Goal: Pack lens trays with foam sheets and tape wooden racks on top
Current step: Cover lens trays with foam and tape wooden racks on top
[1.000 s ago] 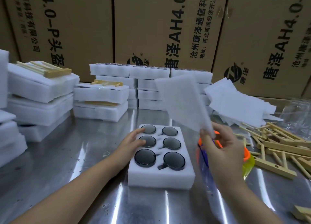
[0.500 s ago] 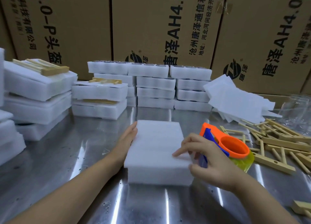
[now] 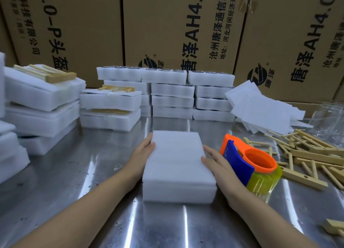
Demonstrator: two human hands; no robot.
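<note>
**Both hands flank the covered tray**

Centre of the worktop point(image 3: 89, 175), the tray point(image 3: 179, 192) sits square to the person, and a sheet point(image 3: 176, 154) lies flat across its whole top; whatever is in its pockets is hidden under that white foam. Left hand point(image 3: 143, 152) is against the tray's left side, up towards the far corner, fingers straight and together, holding nothing; right hand point(image 3: 217, 165) mirrors it on the right side, fingers straight, tips touching the sheet's edge, nothing gripped there either; both forearms run in from the near edge, low over the steel.

Just beside the right hand lies the dispenser point(image 3: 249, 162), orange and blue, its yellowish tape roll down on the worktop. Further right, loose racks point(image 3: 312, 154) lie in a jumble; behind them, a slumped pile of spare sheets point(image 3: 264, 110). At the back, three stacks of trays point(image 3: 173, 100) stand side by side against the boxes point(image 3: 167, 24); dark lens rims point(image 3: 163, 69) show in the top row. Over on the left, packed trays point(image 3: 42, 95) sit stacked; a rack point(image 3: 55, 75) lies on top of the nearest pile.
</note>
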